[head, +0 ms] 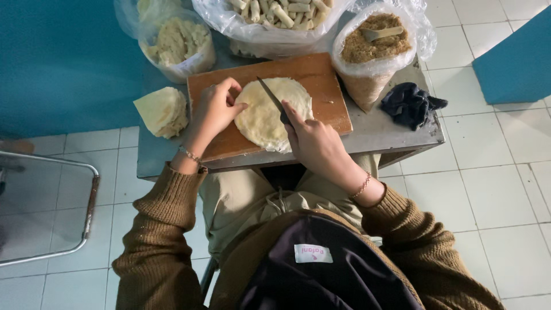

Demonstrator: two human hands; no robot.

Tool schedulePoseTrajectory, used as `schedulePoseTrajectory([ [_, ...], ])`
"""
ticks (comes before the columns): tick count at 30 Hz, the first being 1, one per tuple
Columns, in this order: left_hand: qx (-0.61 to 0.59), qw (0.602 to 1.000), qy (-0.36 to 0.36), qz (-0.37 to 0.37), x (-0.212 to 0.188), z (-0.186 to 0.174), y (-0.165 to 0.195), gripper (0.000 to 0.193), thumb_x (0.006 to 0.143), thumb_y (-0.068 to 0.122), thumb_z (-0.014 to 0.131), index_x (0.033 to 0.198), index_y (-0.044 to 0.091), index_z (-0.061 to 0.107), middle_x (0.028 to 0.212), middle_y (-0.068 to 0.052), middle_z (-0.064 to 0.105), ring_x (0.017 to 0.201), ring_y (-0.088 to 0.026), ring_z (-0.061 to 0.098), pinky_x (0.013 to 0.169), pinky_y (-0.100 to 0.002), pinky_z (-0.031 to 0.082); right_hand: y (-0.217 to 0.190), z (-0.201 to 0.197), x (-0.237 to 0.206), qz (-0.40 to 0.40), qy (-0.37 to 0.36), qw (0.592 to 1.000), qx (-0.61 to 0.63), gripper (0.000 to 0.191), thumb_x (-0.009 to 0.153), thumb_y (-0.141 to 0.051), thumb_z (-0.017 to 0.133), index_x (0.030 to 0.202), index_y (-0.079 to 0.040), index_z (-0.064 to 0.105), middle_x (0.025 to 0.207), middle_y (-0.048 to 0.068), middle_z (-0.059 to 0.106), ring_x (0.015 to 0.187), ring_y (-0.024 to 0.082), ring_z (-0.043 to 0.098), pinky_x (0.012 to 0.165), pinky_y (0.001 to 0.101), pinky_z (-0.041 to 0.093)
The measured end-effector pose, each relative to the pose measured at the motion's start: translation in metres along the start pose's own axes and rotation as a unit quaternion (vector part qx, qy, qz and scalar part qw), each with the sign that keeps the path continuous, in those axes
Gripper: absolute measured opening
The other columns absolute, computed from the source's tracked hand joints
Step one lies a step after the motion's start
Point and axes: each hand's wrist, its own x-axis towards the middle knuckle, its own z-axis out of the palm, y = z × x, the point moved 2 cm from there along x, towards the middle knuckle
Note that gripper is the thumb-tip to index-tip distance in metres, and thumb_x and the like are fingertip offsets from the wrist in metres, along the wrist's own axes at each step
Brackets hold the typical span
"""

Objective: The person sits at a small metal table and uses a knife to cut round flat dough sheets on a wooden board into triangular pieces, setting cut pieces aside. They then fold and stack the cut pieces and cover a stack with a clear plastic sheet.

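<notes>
Right hand [313,143] covers the knife [271,97] handle, only the blade shows. At the table's [396,135] far edge, the bag of rolls [275,17] and the filling bag [175,43] run off the top. Wrapper stack's [270,112] near rim hides under that hand.

**Both hands low, forearms angled inward**

The person's left hand [215,109] rests palm down, fingers curled and pressing at the tips. The right hand [313,143] is closed in a grip, index finger stretched forward. Both wrists wear thin bracelets; brown knitted sleeves cover the forearms.
</notes>
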Motion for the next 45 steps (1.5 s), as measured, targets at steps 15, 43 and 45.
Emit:
schedulePoseTrajectory([
  [15, 0.091, 0.984, -0.013, 0.155, 0.019, -0.011, 0.018, 0.062, 0.067, 0.017, 0.092, 0.126, 0.015, 0.073, 0.113, -0.013, 0.066, 0.102, -0.032, 0.062, 0.088, -0.04, 0.051, -0.004, 0.017, 0.003, 0.0, -0.033, 0.996, -0.082, 0.054, 0.1, -0.022, 0.059, 0.15, -0.007, 0.045, 0.06, 0.017, 0.065, 0.049, 0.038, 0.064, 0.045, 0.0493, 0.052],
  [43, 0.303, 0.9, -0.151, 0.273, 0.068, 0.024, 0.032, 0.074, 0.039, 0.019, 0.096, 0.109, 0.029, 0.075, 0.137, 0.009, 0.066, 0.142, -0.03, 0.042, 0.108, -0.074, 0.014, 0.011, 0.028, 0.0, -0.012, -0.007, 1.0, -0.022, 0.055, 0.097, -0.019, 0.062, 0.149, -0.01, 0.047, 0.065, 0.021, 0.066, 0.054, 0.042, 0.066, 0.05, 0.0531, 0.053],
  [45, 0.321, 0.896, -0.131, 0.276, 0.068, 0.023, 0.034, 0.068, 0.043, 0.017, 0.095, 0.108, 0.028, 0.076, 0.138, 0.01, 0.066, 0.142, -0.029, 0.043, 0.109, -0.074, 0.015, 0.011, 0.025, -0.004, -0.007, -0.019, 0.999, -0.04, 0.054, 0.098, -0.02, 0.062, 0.149, -0.012, 0.047, 0.064, 0.021, 0.066, 0.054, 0.042, 0.066, 0.05, 0.0529, 0.053],
])
